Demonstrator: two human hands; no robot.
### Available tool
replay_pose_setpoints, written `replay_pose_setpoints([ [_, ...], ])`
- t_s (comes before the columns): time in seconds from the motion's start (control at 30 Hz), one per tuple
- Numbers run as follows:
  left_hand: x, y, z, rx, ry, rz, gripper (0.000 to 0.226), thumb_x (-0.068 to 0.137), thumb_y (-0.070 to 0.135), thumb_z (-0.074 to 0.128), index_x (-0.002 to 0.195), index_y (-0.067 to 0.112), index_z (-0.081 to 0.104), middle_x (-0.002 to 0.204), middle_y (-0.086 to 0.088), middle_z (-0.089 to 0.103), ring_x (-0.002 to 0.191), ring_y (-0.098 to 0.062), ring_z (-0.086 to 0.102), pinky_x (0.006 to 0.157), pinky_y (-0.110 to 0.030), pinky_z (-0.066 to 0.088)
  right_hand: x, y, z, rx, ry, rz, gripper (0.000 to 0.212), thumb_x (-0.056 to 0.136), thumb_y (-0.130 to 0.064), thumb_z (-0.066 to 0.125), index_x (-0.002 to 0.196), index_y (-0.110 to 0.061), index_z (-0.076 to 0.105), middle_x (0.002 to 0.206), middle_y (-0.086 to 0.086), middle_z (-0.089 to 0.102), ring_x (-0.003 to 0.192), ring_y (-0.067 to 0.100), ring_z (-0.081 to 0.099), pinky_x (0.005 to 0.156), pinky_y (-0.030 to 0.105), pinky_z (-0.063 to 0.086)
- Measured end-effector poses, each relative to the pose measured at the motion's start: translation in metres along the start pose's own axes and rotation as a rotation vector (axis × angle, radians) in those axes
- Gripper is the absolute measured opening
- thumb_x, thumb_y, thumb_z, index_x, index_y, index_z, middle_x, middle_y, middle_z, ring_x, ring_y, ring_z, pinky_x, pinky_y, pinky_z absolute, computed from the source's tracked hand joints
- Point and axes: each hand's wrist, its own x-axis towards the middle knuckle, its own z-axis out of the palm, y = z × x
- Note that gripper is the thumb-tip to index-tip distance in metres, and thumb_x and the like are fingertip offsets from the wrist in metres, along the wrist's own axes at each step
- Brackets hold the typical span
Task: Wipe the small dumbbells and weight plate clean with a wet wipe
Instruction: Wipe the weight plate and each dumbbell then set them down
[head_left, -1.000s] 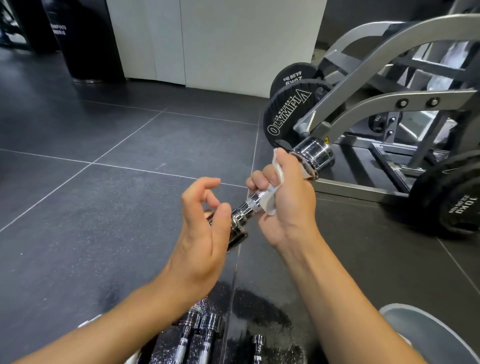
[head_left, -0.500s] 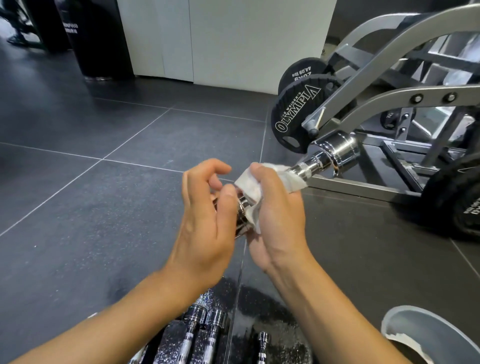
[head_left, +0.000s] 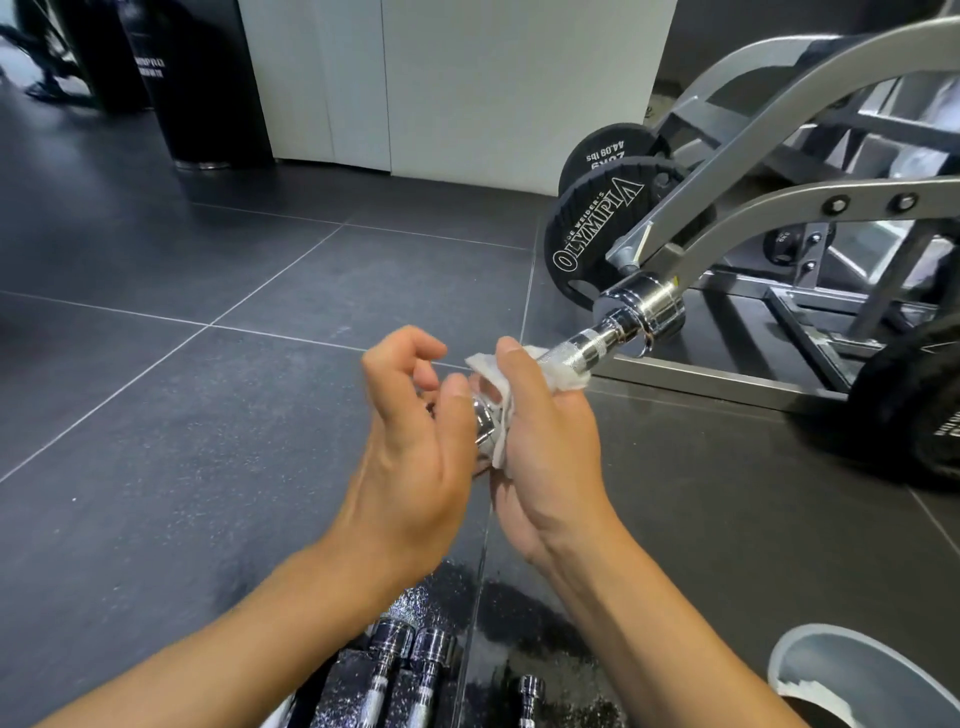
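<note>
Status: mid-task. Dumbbell (head_left: 589, 347) held off floor. R hand (head_left: 545, 431) fingers clamped on wet wipe (head_left: 563, 375) round its handle; L hand (head_left: 415, 457) thumb and curled fingers pinch near head. Below dumbbell: spare dumbbells (head_left: 410, 670) on floor, wiped or not can't tell. Weight plate (head_left: 597, 234) beyond far head: judged pending.

One head-worn wide-angle view — forward and down, close over left hand (head_left: 415, 467) and right hand (head_left: 550, 457)

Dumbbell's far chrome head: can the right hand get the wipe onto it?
Probably yes: the right hand holds the wet wipe round the dumbbell handle, and only bare handle lies between it and the far head.
</note>
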Motion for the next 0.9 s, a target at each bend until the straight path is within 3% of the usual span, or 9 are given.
replay_pose_setpoints([
  [0.1, -0.002, -0.015, -0.001, 0.288, -0.091, 0.458, 0.017, 0.106, 0.021, 0.043, 0.120, 0.016, 0.034, 0.115, -0.008, 0.033, 0.076, -0.027, 0.044, 0.054, -0.045, 0.048, 0.000, 0.003, -0.003, -0.011, 0.010, 0.031, 0.014, 0.103, -0.023, 0.058, 0.100, -0.012, 0.052, 0.078, 0.009, 0.056, 0.076, 0.023, 0.058, 0.068, 0.034, 0.049],
  [0.23, -0.004, -0.017, 0.003, 0.362, -0.090, 0.460, 0.025, 0.101, 0.016, 0.049, 0.123, 0.017, 0.036, 0.114, -0.007, 0.033, 0.071, -0.027, 0.047, 0.052, -0.041, 0.044, 0.001, 0.005, -0.006, -0.004, 0.020, 0.068, 0.033, 0.099, -0.029, 0.063, 0.096, 0.004, 0.059, 0.084, 0.022, 0.063, 0.084, 0.032, 0.067, 0.077, 0.051, 0.055],
  [0.33, -0.004, -0.010, 0.005, 0.192, -0.069, 0.153, 0.016, 0.104, 0.028, 0.041, 0.118, 0.029, 0.036, 0.110, 0.002, 0.035, 0.084, -0.010, 0.049, 0.067, -0.032, 0.047, 0.001, 0.000, -0.008, 0.076, 0.020, 0.127, 0.018, 0.100, -0.018, 0.062, 0.083, -0.013, 0.060, 0.069, 0.007, 0.061, 0.066, 0.021, 0.061, 0.060, 0.031, 0.050],
  [0.4, 0.001, -0.001, 0.005, -0.074, -0.047, -0.160, 0.012, 0.108, 0.024, 0.040, 0.107, 0.034, 0.035, 0.098, 0.004, 0.040, 0.071, -0.004, 0.047, 0.062, -0.018, 0.043, 0.004, -0.004, -0.009, 0.139, 0.024, 0.140, 0.007, 0.098, -0.016, 0.062, 0.095, -0.013, 0.057, 0.070, 0.009, 0.062, 0.064, 0.023, 0.060, 0.054, 0.029, 0.046],
  [0.47, 0.005, 0.003, 0.006, -0.308, -0.031, -0.497, 0.019, 0.109, 0.013, 0.041, 0.104, 0.031, 0.039, 0.080, 0.002, 0.049, 0.058, -0.007, 0.047, 0.053, -0.020, 0.043, 0.010, -0.011, -0.012, 0.166, -0.013, 0.134, 0.006, 0.098, -0.017, 0.059, 0.094, -0.016, 0.055, 0.069, 0.010, 0.060, 0.065, 0.024, 0.059, 0.055, 0.030, 0.040],
  [0.57, 0.009, -0.001, 0.001, -0.596, -0.196, -0.984, 0.012, 0.105, 0.015, 0.043, 0.095, 0.018, 0.047, 0.070, -0.009, 0.056, 0.053, -0.024, 0.052, 0.047, -0.030, 0.037, 0.019, -0.027, -0.018, 0.238, -0.034, 0.099, 0.016, 0.101, -0.017, 0.057, 0.085, -0.018, 0.055, 0.058, 0.000, 0.054, 0.052, 0.015, 0.055, 0.060, 0.033, 0.044],
  [0.67, 0.000, -0.006, -0.004, -0.902, -0.413, -1.302, 0.018, 0.095, 0.010, 0.040, 0.078, 0.011, 0.047, 0.071, -0.016, 0.048, 0.048, -0.023, 0.045, 0.051, -0.030, 0.023, 0.023, -0.035, -0.021, 0.301, -0.043, 0.070, 0.027, 0.100, -0.021, 0.061, 0.075, -0.022, 0.048, 0.058, -0.006, 0.033, 0.044, 0.009, 0.030, 0.050, 0.026, 0.045],
  [0.8, -0.007, 0.001, 0.003, -0.803, -0.265, -1.223, 0.009, 0.101, 0.011, 0.043, 0.099, 0.011, 0.051, 0.077, -0.019, 0.049, 0.046, -0.024, 0.046, 0.046, -0.026, 0.033, 0.026, -0.032, -0.021, 0.265, -0.074, 0.074, 0.035, 0.100, -0.026, 0.062, 0.070, -0.022, 0.042, 0.060, -0.002, 0.026, 0.038, 0.010, 0.027, 0.047, 0.027, 0.043],
  [0.9, -0.006, 0.001, 0.004, -0.292, -0.114, -0.673, 0.010, 0.109, 0.022, 0.041, 0.110, 0.031, 0.046, 0.085, -0.007, 0.050, 0.055, -0.017, 0.052, 0.050, -0.032, 0.045, 0.031, -0.032, -0.021, 0.359, 0.041, 0.118, 0.030, 0.097, -0.029, 0.066, 0.078, -0.022, 0.044, 0.057, -0.004, 0.033, 0.040, 0.010, 0.035, 0.055, 0.028, 0.047],
])
